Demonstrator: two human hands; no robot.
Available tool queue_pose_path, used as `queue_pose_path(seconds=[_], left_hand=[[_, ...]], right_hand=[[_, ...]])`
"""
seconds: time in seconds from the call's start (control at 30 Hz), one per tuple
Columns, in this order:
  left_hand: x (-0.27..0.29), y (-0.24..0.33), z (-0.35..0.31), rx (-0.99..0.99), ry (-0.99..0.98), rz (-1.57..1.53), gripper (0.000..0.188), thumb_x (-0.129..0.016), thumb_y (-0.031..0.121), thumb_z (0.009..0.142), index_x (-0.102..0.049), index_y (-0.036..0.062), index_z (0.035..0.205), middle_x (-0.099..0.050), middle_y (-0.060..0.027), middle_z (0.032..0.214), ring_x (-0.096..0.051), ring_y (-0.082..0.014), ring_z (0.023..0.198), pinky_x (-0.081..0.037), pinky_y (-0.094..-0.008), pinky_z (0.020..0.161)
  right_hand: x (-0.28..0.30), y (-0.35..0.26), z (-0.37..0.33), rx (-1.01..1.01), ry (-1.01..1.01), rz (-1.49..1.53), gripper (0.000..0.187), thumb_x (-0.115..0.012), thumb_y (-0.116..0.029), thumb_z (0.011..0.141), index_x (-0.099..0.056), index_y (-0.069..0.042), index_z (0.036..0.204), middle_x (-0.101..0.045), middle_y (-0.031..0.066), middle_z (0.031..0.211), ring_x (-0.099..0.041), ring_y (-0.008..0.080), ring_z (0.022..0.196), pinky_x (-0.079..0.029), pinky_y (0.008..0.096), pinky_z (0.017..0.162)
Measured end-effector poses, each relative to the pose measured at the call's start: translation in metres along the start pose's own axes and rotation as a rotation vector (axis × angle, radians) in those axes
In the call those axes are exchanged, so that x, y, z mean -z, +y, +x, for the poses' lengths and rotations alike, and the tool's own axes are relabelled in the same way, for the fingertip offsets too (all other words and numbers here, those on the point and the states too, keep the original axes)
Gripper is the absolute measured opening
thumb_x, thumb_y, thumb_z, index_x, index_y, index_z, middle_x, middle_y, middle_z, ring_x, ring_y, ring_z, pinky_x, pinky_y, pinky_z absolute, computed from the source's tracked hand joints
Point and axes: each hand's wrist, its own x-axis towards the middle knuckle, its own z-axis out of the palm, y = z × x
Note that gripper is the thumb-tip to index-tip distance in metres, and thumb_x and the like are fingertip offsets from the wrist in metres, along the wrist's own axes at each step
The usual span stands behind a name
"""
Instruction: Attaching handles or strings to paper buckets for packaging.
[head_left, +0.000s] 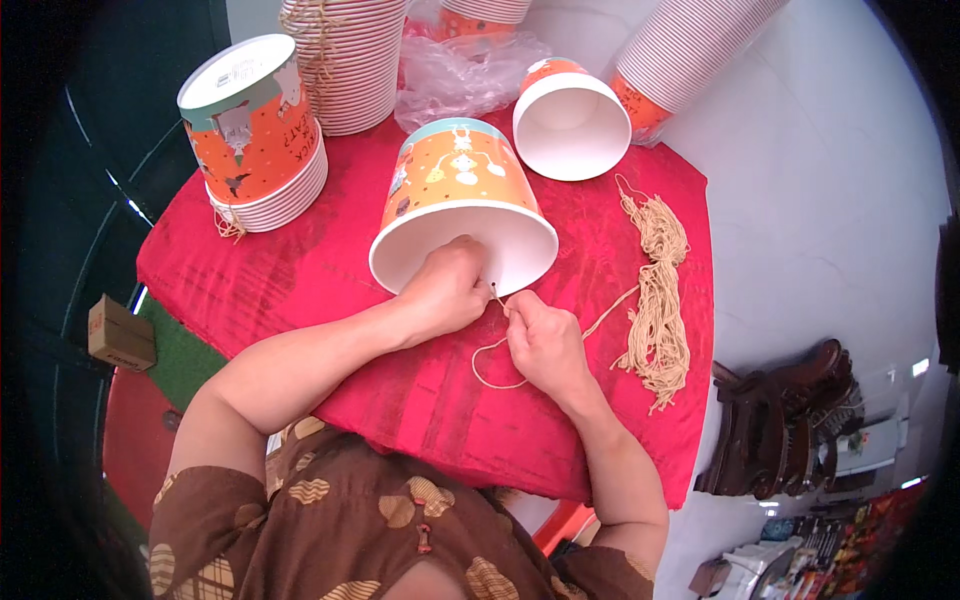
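An orange paper bucket (462,175) with cartoon figures lies tilted on the table, its white mouth facing me. My left hand (447,284) reaches into that mouth with fingers curled near a small hole by the rim; what they grip, if anything, is hidden. Just outside the rim, my right hand (543,335) pinches a thin tan string (499,298) that runs to the hole. The string loops on the cloth below and trails right toward a hank of tan string (660,290).
A red cloth (420,370) covers the table. Stacked buckets (255,150) stand at left, with a taller white-rimmed stack (350,75) behind. Further back are a clear plastic bag (470,75), another bucket (572,125) on its side and a leaning stack (690,55). A cardboard box (121,333) sits lower left.
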Motion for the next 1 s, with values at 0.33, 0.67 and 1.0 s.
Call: queue_pose_path(seconds=[0.33,0.67,1.0], left_hand=[[0.002,0.002,0.001,-0.001,0.004,0.013,0.013,-0.060,0.003,0.075,-0.057,-0.0079,0.080,-0.059,-0.0291,0.092,-0.060,-0.0471,0.089,-0.048,-0.0507,0.078],[-0.001,0.002,-0.006,-0.125,-0.002,-0.003,0.010,-0.059,0.004,0.079,-0.057,-0.0057,0.080,-0.059,-0.0255,0.092,-0.060,-0.0444,0.084,-0.049,-0.0482,0.074],[0.000,0.012,-0.016,-0.270,-0.228,-0.222,0.012,-0.064,0.008,0.081,-0.058,-0.0021,0.081,-0.060,-0.0192,0.084,-0.063,-0.0347,0.079,-0.050,-0.0426,0.071]], right_hand=[[-0.003,0.005,-0.003,-0.016,0.052,0.030,0.006,-0.059,-0.005,0.088,-0.062,0.000,0.090,-0.065,0.0200,0.072,-0.067,0.0354,0.066,-0.052,0.0424,0.057],[-0.005,0.008,0.006,-0.203,0.175,0.127,0.018,-0.065,-0.016,0.090,-0.064,0.001,0.084,-0.059,0.0169,0.059,-0.060,0.0303,0.050,-0.044,0.0423,0.049],[0.008,0.007,0.011,-0.120,0.470,0.189,0.005,-0.067,0.001,0.081,-0.063,-0.001,0.083,-0.056,0.0099,0.061,-0.051,0.0146,0.047,-0.042,0.0307,0.047]])
